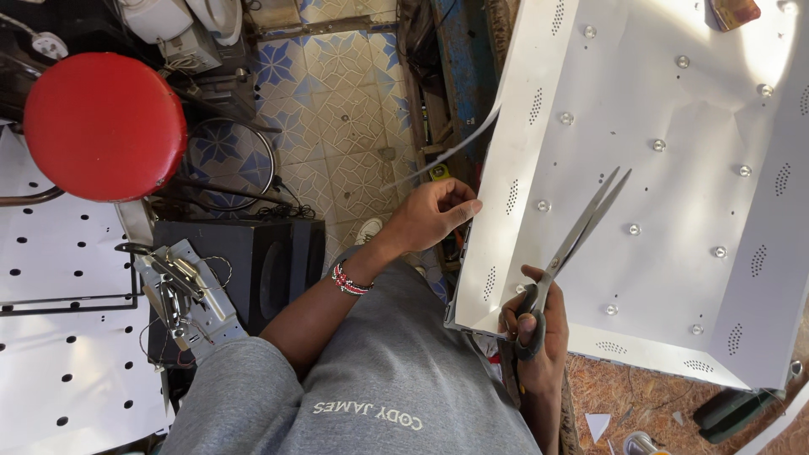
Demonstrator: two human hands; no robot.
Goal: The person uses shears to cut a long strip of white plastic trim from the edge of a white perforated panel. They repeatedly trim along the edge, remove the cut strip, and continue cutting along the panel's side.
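Right grip [531, 324] closed around one scissors [573, 244], blades slightly parted; left grip [434, 215] pinching edge of one white panel [674, 194]

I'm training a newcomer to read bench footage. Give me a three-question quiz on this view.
1. True or false: the scissors are in the right hand.
2. What does the left hand pinch? A) a cut white strip at the edge of the white panel B) the red stool C) a cable
3. Fill in: the scissor blades lie over the ____ panel.

Key: 1 true; 2 A; 3 white
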